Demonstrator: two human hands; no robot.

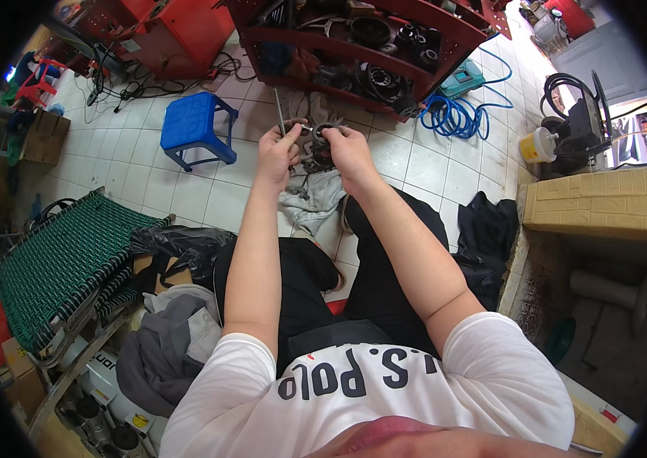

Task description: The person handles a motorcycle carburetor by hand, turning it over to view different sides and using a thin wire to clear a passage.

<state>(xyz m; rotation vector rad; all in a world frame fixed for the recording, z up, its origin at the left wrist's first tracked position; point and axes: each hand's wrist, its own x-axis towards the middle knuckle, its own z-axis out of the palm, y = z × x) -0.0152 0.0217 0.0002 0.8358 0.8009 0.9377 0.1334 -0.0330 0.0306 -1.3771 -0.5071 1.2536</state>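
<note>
Both arms reach forward over my knees, and the hands almost meet near the tool cart. My left hand (279, 159) is closed around a thin metal rod (279, 111) that points up and away; its handle end is hidden in the fingers. Between the thumbs sits a small round metal part (317, 133), pinched by my right hand (349, 156). I cannot make out its exact kind. Just below and behind it is a dark metal machine part (321, 158), beside a crumpled grey cloth (313, 200) on the tiles.
A red cart (415, 69) full of metal parts stands ahead. A blue plastic stool (193, 126) is at left, near a green woven folding bed (64, 256). Coiled blue hose (453, 114) lies at far right, with a yellow-white bucket (538, 145) beyond.
</note>
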